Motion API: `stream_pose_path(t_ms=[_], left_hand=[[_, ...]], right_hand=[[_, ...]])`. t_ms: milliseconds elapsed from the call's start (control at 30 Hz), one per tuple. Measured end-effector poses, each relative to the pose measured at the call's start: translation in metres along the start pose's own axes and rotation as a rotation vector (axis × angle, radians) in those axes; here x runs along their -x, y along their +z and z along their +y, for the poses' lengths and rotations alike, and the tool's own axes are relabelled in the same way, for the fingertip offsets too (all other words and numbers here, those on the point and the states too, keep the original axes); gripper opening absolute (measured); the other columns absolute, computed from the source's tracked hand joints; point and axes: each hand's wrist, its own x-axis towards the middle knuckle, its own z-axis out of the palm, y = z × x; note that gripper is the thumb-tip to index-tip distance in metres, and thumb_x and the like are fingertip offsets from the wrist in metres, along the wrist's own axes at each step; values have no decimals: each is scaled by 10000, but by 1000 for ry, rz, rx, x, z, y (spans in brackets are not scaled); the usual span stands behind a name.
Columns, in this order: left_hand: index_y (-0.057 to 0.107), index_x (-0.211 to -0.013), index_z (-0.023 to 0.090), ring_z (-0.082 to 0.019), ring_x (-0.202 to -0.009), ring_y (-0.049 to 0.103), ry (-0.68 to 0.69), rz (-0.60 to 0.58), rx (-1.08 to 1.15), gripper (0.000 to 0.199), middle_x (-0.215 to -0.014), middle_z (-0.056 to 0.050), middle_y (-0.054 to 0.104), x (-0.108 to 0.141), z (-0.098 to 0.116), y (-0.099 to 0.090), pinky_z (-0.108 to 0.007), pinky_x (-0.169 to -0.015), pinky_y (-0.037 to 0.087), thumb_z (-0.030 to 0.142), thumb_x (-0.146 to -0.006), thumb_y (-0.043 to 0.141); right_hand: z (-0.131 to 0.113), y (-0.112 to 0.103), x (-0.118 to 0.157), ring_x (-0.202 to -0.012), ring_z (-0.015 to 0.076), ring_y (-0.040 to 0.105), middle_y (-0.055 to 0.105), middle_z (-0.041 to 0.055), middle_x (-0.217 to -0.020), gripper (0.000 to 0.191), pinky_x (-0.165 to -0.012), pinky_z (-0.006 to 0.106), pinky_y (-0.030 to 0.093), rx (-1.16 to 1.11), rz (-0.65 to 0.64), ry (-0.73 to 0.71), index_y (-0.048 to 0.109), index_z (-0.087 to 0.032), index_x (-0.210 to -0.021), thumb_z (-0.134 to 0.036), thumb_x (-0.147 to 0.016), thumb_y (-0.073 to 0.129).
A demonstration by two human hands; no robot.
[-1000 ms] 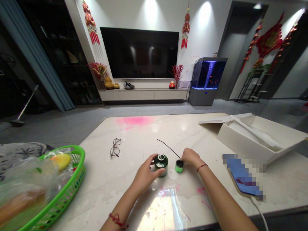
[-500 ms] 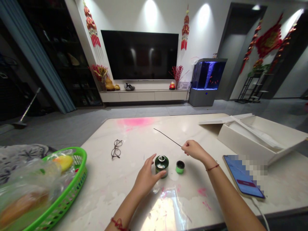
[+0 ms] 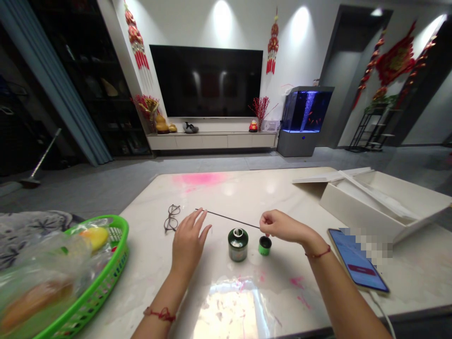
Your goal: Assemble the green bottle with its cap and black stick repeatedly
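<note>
My right hand (image 3: 284,227) pinches one end of a thin black stick (image 3: 231,218), which slants up to the left above the table. The stick's other end reaches the fingertips of my left hand (image 3: 189,240); whether they touch it I cannot tell. The left fingers are stretched out with the thumb apart. Between my hands a dark green glass bottle (image 3: 238,246) stands upright, its neck uncapped. Just right of it sits a small green cap (image 3: 264,246), dark inside, its opening facing up below my right hand.
Eyeglasses (image 3: 172,218) lie beyond my left hand. A green basket (image 3: 122,240) with bagged items stands at the left. On the right are a phone (image 3: 353,256) with a cable and an open white box (image 3: 356,207). Pink stains mark the marble table (image 3: 148,263).
My left hand has left the bottle and moved up and left to the stick's far end. My right hand has shifted slightly left, and the stick lies flatter.
</note>
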Motion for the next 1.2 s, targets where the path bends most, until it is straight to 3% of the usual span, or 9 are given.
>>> stream_pose_path(t_ms=[267,467,833,1000,1200], left_hand=[[660,-931,257,-230,-932,596,76,-5,-133,270,-968,-58,681,-7,-19,-12,-359,-853,419,355,-857,419],[680,-881,271,-214,-882,614,104,-1,-148,258,-900,-33,703,-7,-24,-16,-348,-842,424,356,-851,437],[700,-809,217,-183,-701,585,227,149,-130,191,-699,-22,690,-5,-19,-8,-315,-714,426,294,-823,526],[698,-794,216,-179,-684,585,139,140,-73,215,-687,-24,686,1,-7,-1,-306,-679,419,332,-825,520],[700,-784,223,-179,-685,586,84,52,2,188,-685,-14,687,7,7,8,-310,-685,429,336,-801,551]], right_hand=[[1,-1,4,-501,80,471,545,-11,-537,57,-464,186,320,-132,-152,-20,502,-154,-602,-128,-627,458],[3,-6,7,-501,77,464,534,-19,-535,48,-472,191,324,-176,-158,-3,497,-157,-604,-138,-632,464],[9,-14,1,-485,67,453,543,-15,-584,49,-483,198,363,-367,109,-55,511,-159,-643,-191,-674,491],[9,-10,-4,-464,65,441,541,-23,-567,106,-459,201,349,-426,288,-76,526,-162,-645,-259,-677,553],[11,1,-13,-515,86,477,567,-1,-593,203,-473,216,365,-610,364,-100,566,-152,-667,-341,-646,640]])
